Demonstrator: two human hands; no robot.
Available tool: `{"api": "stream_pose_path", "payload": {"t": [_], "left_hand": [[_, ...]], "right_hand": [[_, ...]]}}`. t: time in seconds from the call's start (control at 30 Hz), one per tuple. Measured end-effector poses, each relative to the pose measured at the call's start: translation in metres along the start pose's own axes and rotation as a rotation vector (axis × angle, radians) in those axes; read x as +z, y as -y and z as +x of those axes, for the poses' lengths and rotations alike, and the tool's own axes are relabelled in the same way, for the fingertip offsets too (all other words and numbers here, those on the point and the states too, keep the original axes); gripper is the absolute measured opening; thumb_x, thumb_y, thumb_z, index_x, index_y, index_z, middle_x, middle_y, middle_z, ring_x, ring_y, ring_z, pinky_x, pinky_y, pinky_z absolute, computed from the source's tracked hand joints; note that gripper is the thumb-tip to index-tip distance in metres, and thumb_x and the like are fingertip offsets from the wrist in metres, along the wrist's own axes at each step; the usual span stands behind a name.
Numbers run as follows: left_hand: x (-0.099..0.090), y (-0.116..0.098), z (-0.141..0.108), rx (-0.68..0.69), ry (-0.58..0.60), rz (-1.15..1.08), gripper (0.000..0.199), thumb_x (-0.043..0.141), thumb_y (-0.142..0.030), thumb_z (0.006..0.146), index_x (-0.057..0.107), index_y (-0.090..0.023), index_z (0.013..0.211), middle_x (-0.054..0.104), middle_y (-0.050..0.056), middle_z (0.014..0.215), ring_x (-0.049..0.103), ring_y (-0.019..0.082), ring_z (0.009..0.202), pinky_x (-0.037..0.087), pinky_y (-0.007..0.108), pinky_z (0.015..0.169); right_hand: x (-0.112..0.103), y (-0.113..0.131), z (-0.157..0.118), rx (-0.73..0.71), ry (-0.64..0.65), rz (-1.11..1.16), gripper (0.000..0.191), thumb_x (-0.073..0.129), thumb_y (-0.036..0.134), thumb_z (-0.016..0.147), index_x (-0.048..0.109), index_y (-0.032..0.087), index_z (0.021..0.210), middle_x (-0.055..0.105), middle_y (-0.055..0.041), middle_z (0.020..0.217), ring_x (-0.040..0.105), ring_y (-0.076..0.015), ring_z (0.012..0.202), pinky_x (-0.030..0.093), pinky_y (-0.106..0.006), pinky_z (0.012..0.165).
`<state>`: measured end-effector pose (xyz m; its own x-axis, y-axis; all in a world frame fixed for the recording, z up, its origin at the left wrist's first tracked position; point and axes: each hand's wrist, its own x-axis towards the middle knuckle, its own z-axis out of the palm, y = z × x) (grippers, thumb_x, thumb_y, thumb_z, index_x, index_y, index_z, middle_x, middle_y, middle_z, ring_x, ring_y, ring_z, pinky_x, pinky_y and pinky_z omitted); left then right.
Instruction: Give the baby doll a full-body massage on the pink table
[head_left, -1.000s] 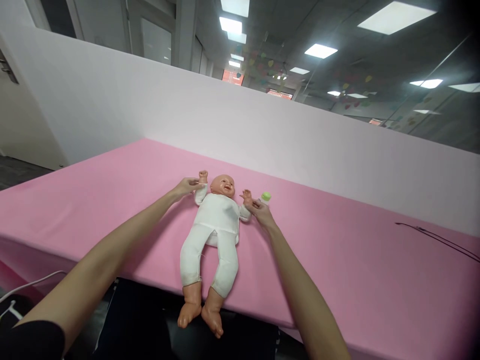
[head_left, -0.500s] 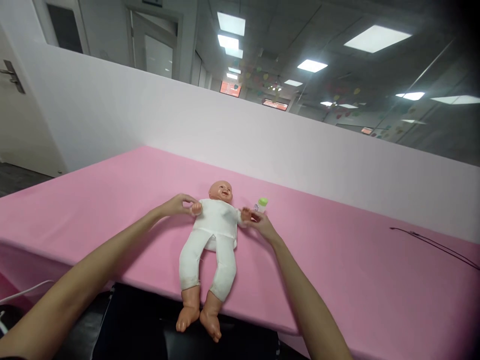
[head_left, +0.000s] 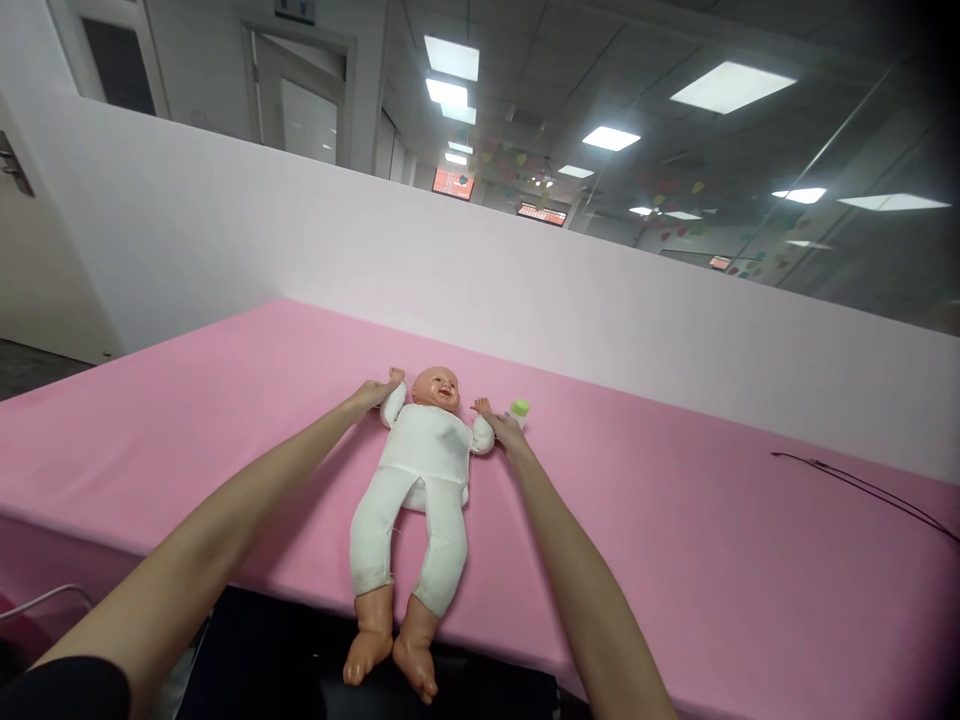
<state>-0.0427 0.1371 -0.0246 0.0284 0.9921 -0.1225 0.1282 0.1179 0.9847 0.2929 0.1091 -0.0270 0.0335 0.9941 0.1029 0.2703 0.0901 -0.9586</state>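
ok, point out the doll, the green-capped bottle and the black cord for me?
Doll point(head_left: 424, 445): head view, on the white cloth torso.
Green-capped bottle point(head_left: 520, 408): head view, on the cap.
Black cord point(head_left: 822, 464): head view, on the thicker bit near its far-left end.

Pink-covered table point(head_left: 645, 540), on it doll point(head_left: 429, 445), green-capped container point(head_left: 520, 408), dark cord point(head_left: 820, 464).

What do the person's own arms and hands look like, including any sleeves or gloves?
The left hand and right hand are both ungloved, with slim, bare forearms and no watch or bracelet visible. A black sleeve covers the upper left arm at the picture's edge; no right sleeve shows. Rings are too small to tell.
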Motion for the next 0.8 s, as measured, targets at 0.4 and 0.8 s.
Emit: {"api": "stream_pose_path", "payload": {"t": [0.4, 0.8], "left_hand": [[-0.059, 0.03, -0.064, 0.654, 0.611, 0.381, 0.028, 0.081, -0.022, 0.069, 0.084, -0.023, 0.097, 0.078, 0.011, 0.108, 0.07, 0.027, 0.104, 0.054, 0.036, 0.089], [0.0, 0.003, -0.012, 0.044, 0.008, -0.114, 0.055, 0.077, -0.07, 0.077, 0.068, -0.016, 0.085, 0.071, 0.008, 0.076, 0.068, 0.023, 0.073, 0.053, 0.033, 0.07]], "right_hand": [[-0.037, 0.029, -0.092, -0.354, 0.633, -0.4, 0.026, 0.081, 0.026, 0.076, 0.085, 0.03, 0.101, 0.073, -0.0072, 0.123, 0.062, -0.0321, 0.121, 0.047, -0.045, 0.109], [-0.01, -0.005, 0.003, -0.026, 0.087, 0.006, 0.047, 0.075, 0.062, 0.079, 0.076, 0.017, 0.092, 0.079, -0.0135, 0.105, 0.073, -0.0292, 0.098, 0.059, -0.04, 0.086]]}}
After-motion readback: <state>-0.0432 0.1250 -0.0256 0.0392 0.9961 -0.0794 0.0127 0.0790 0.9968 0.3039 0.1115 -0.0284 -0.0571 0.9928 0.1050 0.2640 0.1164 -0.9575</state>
